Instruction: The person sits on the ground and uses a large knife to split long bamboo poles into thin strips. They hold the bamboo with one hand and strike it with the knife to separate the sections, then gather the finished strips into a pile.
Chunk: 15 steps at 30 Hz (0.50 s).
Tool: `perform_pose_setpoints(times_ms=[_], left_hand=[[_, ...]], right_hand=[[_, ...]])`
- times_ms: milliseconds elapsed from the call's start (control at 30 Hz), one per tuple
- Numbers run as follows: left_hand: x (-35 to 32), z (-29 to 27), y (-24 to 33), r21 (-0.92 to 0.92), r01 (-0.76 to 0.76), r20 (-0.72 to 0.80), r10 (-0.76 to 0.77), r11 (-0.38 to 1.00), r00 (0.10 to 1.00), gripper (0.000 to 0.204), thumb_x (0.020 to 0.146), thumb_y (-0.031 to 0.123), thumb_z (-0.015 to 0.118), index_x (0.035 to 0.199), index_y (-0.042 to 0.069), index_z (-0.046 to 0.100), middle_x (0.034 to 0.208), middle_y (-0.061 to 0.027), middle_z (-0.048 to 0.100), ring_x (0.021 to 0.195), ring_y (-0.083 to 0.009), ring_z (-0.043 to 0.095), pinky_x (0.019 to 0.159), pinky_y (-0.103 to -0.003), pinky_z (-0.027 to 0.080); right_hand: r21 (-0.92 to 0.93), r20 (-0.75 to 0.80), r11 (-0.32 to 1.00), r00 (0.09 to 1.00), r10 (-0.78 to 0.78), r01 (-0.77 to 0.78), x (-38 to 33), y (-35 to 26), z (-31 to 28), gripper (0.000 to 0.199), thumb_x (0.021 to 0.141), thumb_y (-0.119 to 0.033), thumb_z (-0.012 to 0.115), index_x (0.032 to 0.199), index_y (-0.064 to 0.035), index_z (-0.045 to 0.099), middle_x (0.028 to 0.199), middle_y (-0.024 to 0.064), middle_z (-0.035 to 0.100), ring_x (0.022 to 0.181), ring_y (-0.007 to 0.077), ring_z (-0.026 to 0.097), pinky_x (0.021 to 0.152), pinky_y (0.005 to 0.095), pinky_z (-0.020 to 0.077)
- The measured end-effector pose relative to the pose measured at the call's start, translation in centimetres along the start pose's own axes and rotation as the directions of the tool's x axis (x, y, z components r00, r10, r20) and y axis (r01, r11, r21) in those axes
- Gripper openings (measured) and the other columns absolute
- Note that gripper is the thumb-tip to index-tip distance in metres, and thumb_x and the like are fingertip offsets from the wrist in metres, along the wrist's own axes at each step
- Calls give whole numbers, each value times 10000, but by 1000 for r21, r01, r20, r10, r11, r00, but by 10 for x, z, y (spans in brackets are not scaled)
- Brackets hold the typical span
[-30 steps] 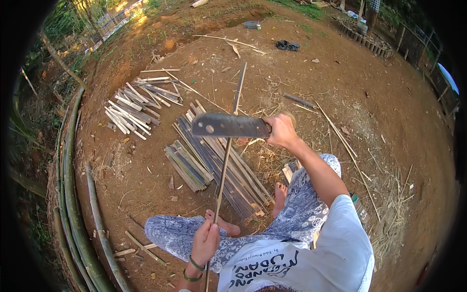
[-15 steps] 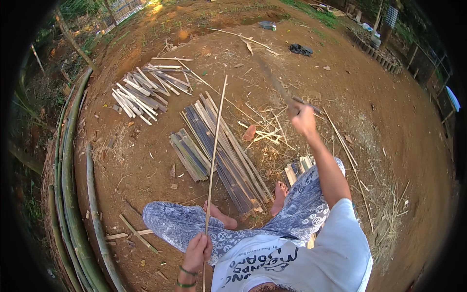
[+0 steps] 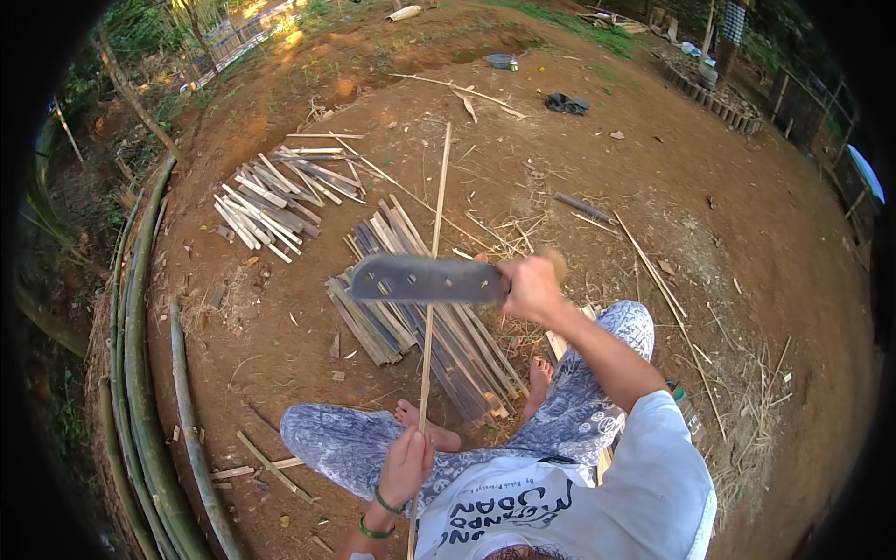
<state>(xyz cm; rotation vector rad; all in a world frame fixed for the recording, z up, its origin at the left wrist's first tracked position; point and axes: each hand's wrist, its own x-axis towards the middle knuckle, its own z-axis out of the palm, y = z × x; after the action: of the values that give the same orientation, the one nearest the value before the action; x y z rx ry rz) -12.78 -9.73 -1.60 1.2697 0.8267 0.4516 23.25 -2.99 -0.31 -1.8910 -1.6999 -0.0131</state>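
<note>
I sit on bare earth with legs in patterned trousers. My right hand (image 3: 530,289) grips the wooden handle of a broad dark machete (image 3: 425,279), held level across a long thin bamboo strip (image 3: 433,261). That strip runs away from me over the ground, and my left hand (image 3: 406,464) holds its near end by my knee. Under the blade lies a pile of split bamboo slats (image 3: 411,317).
A second heap of shorter bamboo pieces (image 3: 275,196) lies at the far left. Long green bamboo poles (image 3: 140,373) curve along the left edge. Loose splinters and dry grass (image 3: 747,411) are scattered on the right. Dark sandals (image 3: 567,104) and a fence stand far off.
My right hand swung the machete out to the right and away from the strip, then brought it back level across the strip. The left hand kept its hold on the strip.
</note>
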Motion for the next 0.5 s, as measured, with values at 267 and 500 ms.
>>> perform_pose_setpoints(times_ms=[267,500], left_hand=[[-73,-17,-35,296,25,23,-33,955,999,354,1071,302,387,832,64,492,610,26,436,530,-77,430,485,-258,342],[-43,-13,-25,-428,303,79,-299,852,951,370,1075,401,377,874,104,470,625,48,369,497,-58,313,452,-216,254]], right_hand=[[-38,-123,904,900,418,-425,68,114,-53,233,754,-161,618,919,-76,759,732,215,692,711,332,703,685,431,571],[210,-135,885,884,448,-417,44,92,-57,255,832,-165,603,966,-16,761,787,240,707,678,333,711,646,425,552]])
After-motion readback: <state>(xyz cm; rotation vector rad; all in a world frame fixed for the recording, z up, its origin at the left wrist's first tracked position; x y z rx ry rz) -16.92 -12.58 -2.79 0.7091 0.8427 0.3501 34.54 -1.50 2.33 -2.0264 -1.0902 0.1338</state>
